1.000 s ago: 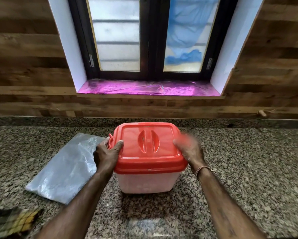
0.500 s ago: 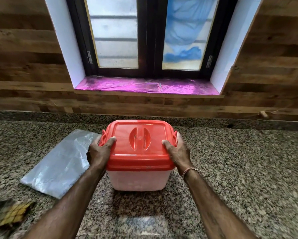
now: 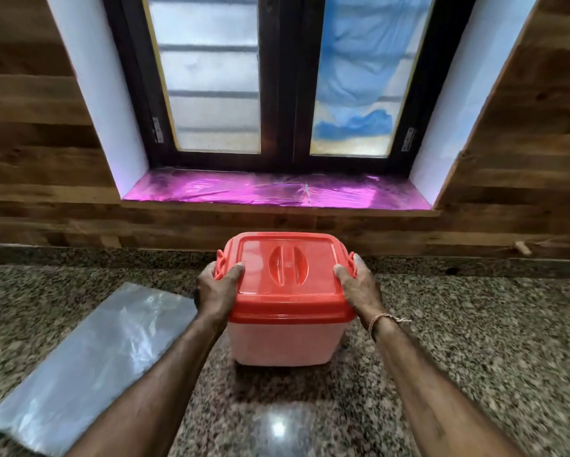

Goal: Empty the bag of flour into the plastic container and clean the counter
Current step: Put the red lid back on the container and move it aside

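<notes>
A translucent plastic container [image 3: 285, 343] with a red lid [image 3: 288, 278] stands on the granite counter [image 3: 474, 341], close to the back wall. My left hand [image 3: 219, 290] grips the lid's left side, thumb on top near the red side latch. My right hand [image 3: 359, 288] grips the right side the same way. The lid sits closed on the container. A flat, empty, clear plastic bag [image 3: 89, 361] lies on the counter to the left, beside my left forearm.
A wood-panelled wall runs behind the counter. Above it a window with a shiny purple sill [image 3: 277, 192]. A small wooden peg [image 3: 522, 248] sticks out of the wall at the right.
The container has slid away from me toward the back wall, with both hands on its lid. My right hand, blurred a second ago, now holds still. The checked cloth at bottom left has left the view.
</notes>
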### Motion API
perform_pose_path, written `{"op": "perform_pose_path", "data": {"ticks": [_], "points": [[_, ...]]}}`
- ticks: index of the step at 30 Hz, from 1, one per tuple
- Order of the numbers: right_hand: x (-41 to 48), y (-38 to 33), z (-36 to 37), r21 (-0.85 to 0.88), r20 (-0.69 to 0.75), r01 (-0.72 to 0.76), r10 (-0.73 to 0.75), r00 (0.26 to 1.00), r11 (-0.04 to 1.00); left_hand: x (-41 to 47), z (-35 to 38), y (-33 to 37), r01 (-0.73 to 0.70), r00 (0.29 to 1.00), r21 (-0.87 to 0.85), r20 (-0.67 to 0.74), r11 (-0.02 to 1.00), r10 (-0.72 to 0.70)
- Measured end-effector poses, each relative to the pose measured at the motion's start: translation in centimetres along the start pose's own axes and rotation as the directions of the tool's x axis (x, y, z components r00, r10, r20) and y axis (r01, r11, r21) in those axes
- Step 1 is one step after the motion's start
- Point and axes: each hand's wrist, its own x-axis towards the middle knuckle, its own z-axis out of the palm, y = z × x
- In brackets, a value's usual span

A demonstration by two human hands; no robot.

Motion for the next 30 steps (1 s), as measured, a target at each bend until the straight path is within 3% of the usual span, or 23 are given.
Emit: {"op": "perform_pose_path", "data": {"ticks": [12,17,21,24,27,30], "points": [[8.8,-0.4,1.4,0.026,-0.08,-0.037,0.039,0.996,0.999,9.4,5.1,1.0,-0.037,0.996,0.042,0.085,0.998,0.033],[9.2,-0.5,1.7,-0.106,-0.158,-0.04,0.023,0.987,0.994,9.7,4.6,1.3,-0.066,0.985,0.207,0.17,0.976,0.03],[5.6,-0.9,2.7,-0.298,-0.357,-0.009,-0.102,0.929,0.955,7.5,1.4,-0.4,-0.062,0.956,0.223,0.294,0.973,-0.007],[-1.6,-0.3,6.7,-0.409,-0.422,0.148,-0.33,0.845,0.901,4.6,-3.0,-3.3,-0.089,0.967,0.272,0.253,0.958,0.018],[-9.0,0.8,12.4,-0.389,-0.264,0.311,-0.428,0.864,0.867,2.5,-7.7,-7.3,-0.06,0.983,0.416,0.185,0.907,-0.019],[-13.1,1.7,18.0,-0.31,0.13,0.354,-0.33,0.935,0.882,1.9,-12.5,-10.9,-0.009,0.991,0.553,0.115,0.833,-0.066]]}}
